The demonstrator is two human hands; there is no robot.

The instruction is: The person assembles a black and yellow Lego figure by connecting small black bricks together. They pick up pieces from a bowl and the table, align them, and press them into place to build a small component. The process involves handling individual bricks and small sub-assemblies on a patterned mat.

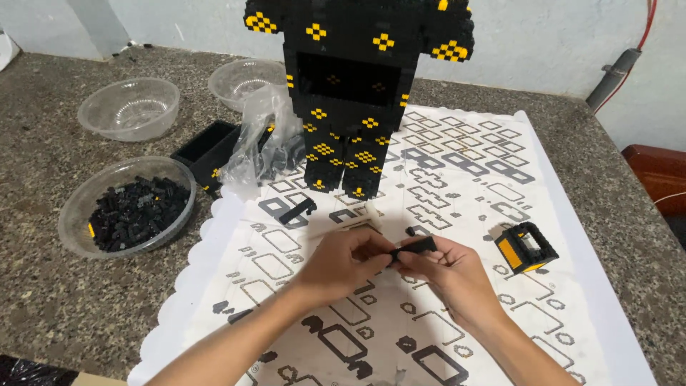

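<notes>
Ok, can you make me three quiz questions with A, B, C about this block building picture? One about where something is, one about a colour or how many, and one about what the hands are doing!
1. Where is the bowl of black bricks?
A. Left of the white sheet
B. On the sheet
C. Behind the figure

2. What colours is the tall brick figure?
A. Red and white
B. Black and yellow
C. All green

3. What are the left hand and right hand doing?
A. Resting flat
B. Lifting a bowl
C. Both pinching one small black piece

Answers:
1 A, the bowl stands on the stone table beside the sheet's left edge.
2 B, the figure is black with yellow pattern spots.
3 C, fingers of both hands close on the black piece above the sheet.
</notes>
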